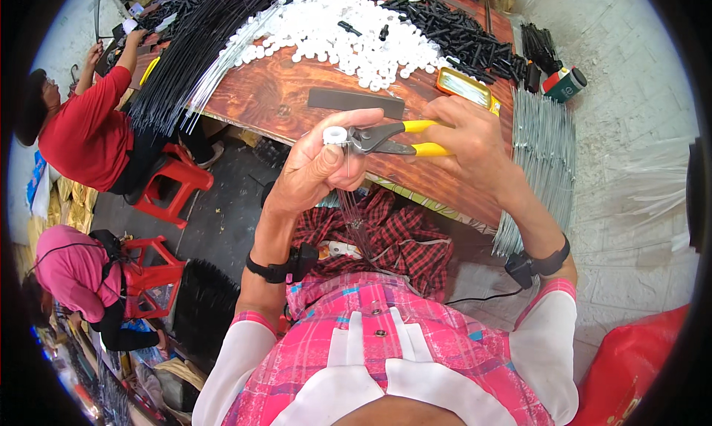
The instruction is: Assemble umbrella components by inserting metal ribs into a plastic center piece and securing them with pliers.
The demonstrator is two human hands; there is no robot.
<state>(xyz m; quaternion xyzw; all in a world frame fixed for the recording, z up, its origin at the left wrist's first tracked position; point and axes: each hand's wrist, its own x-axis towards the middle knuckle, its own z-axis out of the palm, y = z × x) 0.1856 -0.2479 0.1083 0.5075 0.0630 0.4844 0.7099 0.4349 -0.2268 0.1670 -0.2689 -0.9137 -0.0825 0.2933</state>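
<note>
Over the near edge of the table my left hand (308,170) pinches a small white plastic ring (335,135) between thumb and fingers. Thin wires (354,222) hang down from below that hand toward my lap. My right hand (472,138) is closed round the yellow handles of a pair of pliers (377,138). The dark metal jaws point left and reach to the ring's side, next to my left fingertips. What exactly lies between the jaws is too small to tell.
A pile of white rings (334,40) covers the wooden table (259,92), with black plastic parts (460,36) behind. Black rods (200,55) lie left, wire bundles (545,159) right. A dark flat bar (348,99) and a yellow tin (463,87) are close by. Two people sit at left.
</note>
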